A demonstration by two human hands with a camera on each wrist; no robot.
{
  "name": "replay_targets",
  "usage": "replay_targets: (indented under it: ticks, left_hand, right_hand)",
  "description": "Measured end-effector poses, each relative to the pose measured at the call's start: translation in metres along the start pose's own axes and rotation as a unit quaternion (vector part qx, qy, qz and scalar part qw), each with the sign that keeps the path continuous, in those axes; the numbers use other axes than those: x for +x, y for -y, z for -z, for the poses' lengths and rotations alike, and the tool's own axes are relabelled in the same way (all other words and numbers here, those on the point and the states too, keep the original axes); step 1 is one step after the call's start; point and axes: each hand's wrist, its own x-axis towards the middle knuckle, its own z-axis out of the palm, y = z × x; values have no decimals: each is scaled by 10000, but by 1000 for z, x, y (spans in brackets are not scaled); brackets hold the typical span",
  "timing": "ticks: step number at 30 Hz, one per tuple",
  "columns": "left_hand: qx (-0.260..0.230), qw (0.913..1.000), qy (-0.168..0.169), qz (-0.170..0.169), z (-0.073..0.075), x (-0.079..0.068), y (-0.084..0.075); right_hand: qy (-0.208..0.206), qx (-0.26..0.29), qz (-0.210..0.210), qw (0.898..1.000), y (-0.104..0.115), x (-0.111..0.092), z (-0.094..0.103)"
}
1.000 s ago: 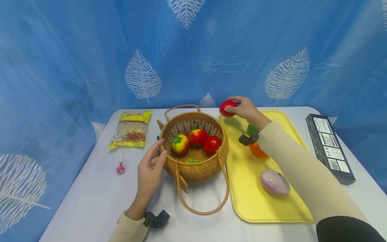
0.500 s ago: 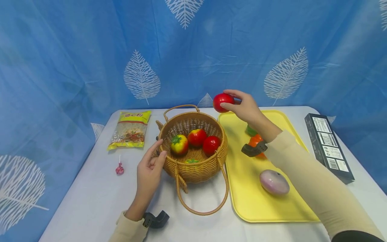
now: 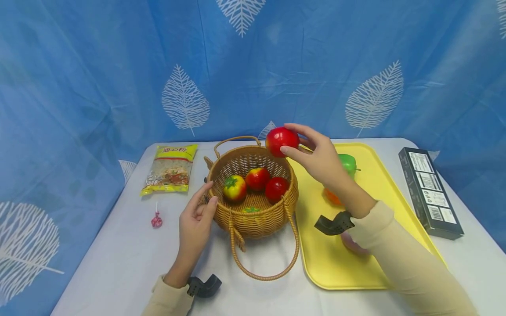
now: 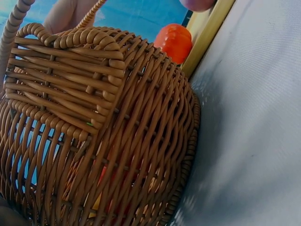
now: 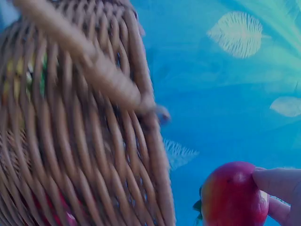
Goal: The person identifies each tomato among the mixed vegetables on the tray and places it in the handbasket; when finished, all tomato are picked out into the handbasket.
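My right hand (image 3: 321, 159) holds a glossy red tomato (image 3: 280, 141) between thumb and fingers, above the back right rim of the wicker basket (image 3: 257, 224). In the right wrist view the tomato (image 5: 233, 197) shows a yellowish side and a green leafy top, to the right of the basket wall. My left hand (image 3: 194, 226) grips the basket's left rim with thumb and forefinger. Inside lie a yellow-red fruit (image 3: 235, 189) with a green star-shaped top, two red fruits and another with only its green top showing. Woven sides fill most of the left wrist view.
Right of the basket, a yellow tray (image 3: 324, 263) bears a green pepper (image 3: 348, 163), an orange vegetable (image 3: 332, 197) and a purple onion-like piece (image 3: 354, 245), partly behind my arm. A black box (image 3: 431, 193) stands far right. Leftward lie a food packet (image 3: 171, 169) and a lollipop (image 3: 157, 220).
My right hand has carried the tomato up and left from the tray's back edge, then slightly down over the basket's rim. The left hand and basket have stayed in place.
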Motion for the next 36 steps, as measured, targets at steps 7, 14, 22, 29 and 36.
replay_targets:
  ticks: [7,14,22,29,36]
  left_hand:
    - [-5,10000,-5,31,0,-1,-11]
    - [23,9999,-25,94,2,1,19]
    - [-74,10000,39,-37,4,1,22]
    - [21,10000,6,21,5,0,22]
    - [-6,10000,10,14,6,0,21]
  right_hand:
    - [-36,14,470,9989,-3,-19,-19]
    - [-61,-177,820,9965,-17,-30,-32]
    - [-170,-1437,1652,9756,-26,-38,-44]
    - [-213,-1140,1582,9806,-32,-41,-44]
    - [-268,284,1204,9920,-31,-41,-38]
